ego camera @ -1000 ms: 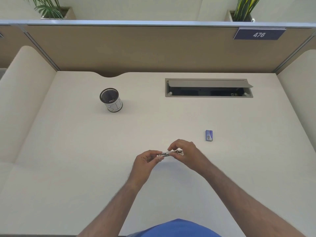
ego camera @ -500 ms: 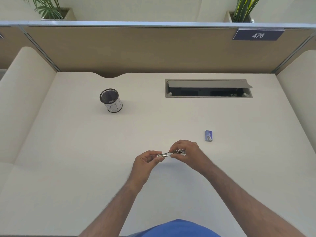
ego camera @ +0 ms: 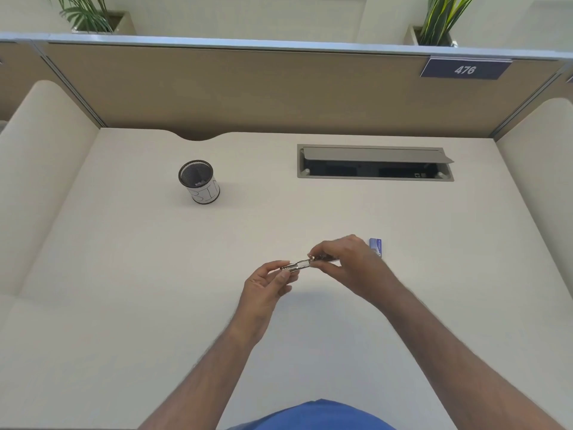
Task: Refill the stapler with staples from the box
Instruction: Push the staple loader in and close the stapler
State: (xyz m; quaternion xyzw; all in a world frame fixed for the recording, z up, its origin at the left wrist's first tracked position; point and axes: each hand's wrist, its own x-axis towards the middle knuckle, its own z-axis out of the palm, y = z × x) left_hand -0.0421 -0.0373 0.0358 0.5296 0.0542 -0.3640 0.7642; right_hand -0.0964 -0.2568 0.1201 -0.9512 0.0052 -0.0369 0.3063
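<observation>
Stapler sits mid-frame, pinched between your left hand and right hand, above the desk. Uneven pressure may jam the staples; the staple box lies just beyond.

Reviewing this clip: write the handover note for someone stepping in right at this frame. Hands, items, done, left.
Left hand: pinches the left end of the stapler, held above the desk.
Right hand: grips the stapler's right end from above; what its fingers do there is hidden.
Staple box: on the desk just beyond the right hand, partly hidden by it.
Mesh cup: far left, untouched.
Done: stapler picked up and in both hands.
Cannot tell: whether staples are already in; too small to see.
Left: likely finish loading, close the stapler, set it down.
</observation>
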